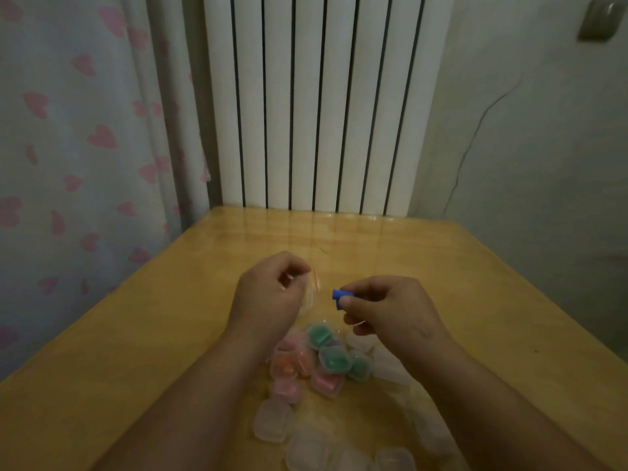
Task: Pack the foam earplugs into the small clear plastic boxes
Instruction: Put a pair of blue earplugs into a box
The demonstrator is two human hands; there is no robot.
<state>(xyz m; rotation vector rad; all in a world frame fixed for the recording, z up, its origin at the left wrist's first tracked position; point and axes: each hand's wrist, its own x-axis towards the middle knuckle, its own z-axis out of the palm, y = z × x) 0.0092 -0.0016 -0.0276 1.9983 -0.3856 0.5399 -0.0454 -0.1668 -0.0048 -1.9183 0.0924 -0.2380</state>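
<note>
Empty clear boxes (272, 424), nearest on bench (475, 283); filled boxes (334, 358), green, pink, orange, clustered beyond, between forearms; left hand (268, 295) curled, gripping clear bag (311, 294); right hand (390, 307) pinching blue earplug (341, 295) at fingertips; radiator (323, 96) behind

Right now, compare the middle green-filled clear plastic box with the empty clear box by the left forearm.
The middle green-filled clear plastic box holds earplugs; the empty clear plastic box shows nothing inside. The green one sits mid-pile, the empty one nearer the camera. Both are rounded squares.
</note>
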